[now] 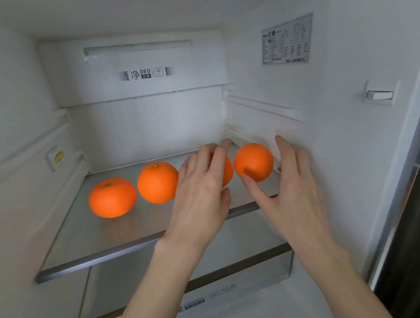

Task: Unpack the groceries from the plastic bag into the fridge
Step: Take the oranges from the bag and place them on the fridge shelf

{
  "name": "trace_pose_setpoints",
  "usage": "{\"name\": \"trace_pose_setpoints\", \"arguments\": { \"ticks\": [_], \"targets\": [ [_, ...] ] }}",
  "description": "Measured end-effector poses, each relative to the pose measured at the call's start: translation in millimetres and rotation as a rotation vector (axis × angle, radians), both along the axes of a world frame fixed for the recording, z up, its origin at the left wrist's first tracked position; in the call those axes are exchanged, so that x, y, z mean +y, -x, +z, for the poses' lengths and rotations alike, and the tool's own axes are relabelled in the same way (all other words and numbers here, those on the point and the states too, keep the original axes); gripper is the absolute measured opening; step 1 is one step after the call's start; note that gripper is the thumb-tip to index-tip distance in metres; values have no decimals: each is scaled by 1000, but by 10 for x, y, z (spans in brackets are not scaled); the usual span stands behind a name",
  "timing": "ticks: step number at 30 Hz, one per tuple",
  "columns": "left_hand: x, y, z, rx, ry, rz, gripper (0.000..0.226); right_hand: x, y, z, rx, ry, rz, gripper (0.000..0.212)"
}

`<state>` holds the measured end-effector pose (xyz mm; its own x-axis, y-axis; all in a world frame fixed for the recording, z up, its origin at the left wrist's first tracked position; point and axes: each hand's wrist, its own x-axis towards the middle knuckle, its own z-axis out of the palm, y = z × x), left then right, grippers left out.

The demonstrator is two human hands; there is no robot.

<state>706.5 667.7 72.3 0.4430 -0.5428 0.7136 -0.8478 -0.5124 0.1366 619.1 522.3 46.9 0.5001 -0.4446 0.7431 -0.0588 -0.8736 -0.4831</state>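
Head view, looking into the open white-walled fridge compartment [5, 111].

Glass shelf with a grey metal front edge [89, 262]: four round orange mandarins sit on it in a row, left to right.
- Leftmost orange mandarin [112, 197]: stem end up, standing free, a small gap to its neighbour.
- Second orange mandarin [158, 183]: stem end up, just beside the left hand's fingers.
- Third orange mandarin [227, 170]: mostly hidden behind the left hand; only its right side shows.
- Fourth orange mandarin [253, 162]: nearest the right wall, just beside the third; whether the two touch cannot be told.

Left hand [202, 186]: palm down, draped over the third mandarin, fingers [218, 152] lightly spread and reaching past its top toward the back wall. Thumb lies below the fruit. Whether the fingers grip or merely rest on it cannot be told.

Right hand [292, 182]: edge-on, between the fourth mandarin and the right wall. Fingers straight and close together; thumb tip touches the lower front of the fourth mandarin. No curl round the fruit.

Other fixtures: white rear panel printed "DEO" [144, 74]; grey rating label [286, 40] on the right wall; white door switch [379, 95] further forward; small yellow-marked fitting [57, 157] on the left wall; clear drawer with printed front strip [194, 291] below the shelf.
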Motion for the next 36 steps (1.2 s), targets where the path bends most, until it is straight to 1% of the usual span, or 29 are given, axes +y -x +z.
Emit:
{"name": "trace_pose_setpoints", "arguments": {
  "ticks": [4, 9, 13, 17, 23, 26, 30, 36],
  "targets": [
    [33, 26, -3, 21, 40, -11, 88, 9, 13, 24, 6, 28, -18, 87],
    [80, 69, -19, 30, 93, -46, 78, 36, 63, 48, 25, 93, -106, 86],
    [115, 43, -81, 17, 151, 22, 65, 81, 112, 38, 38, 103, -170, 83],
    [118, 21, -114, 49, 152, 58, 63, 132, 158, 30, 24, 100, -217, 81],
    [146, 80, -186, 53, 201, 119, 62, 189, 188, 10, 45, 66, -218, 83],
    [175, 82, -227, 49, 196, 143, 62, 233, 158, 9, 47, 66, -221, 81],
    [192, 67, -228, 59, 217, 183, 52, 274, 113, 7, 50, 79, -211, 79],
    [232, 109, -200, 37, 214, 155, 46, 312, 90, 4, 36, 110, -205, 76]
  ]
}}
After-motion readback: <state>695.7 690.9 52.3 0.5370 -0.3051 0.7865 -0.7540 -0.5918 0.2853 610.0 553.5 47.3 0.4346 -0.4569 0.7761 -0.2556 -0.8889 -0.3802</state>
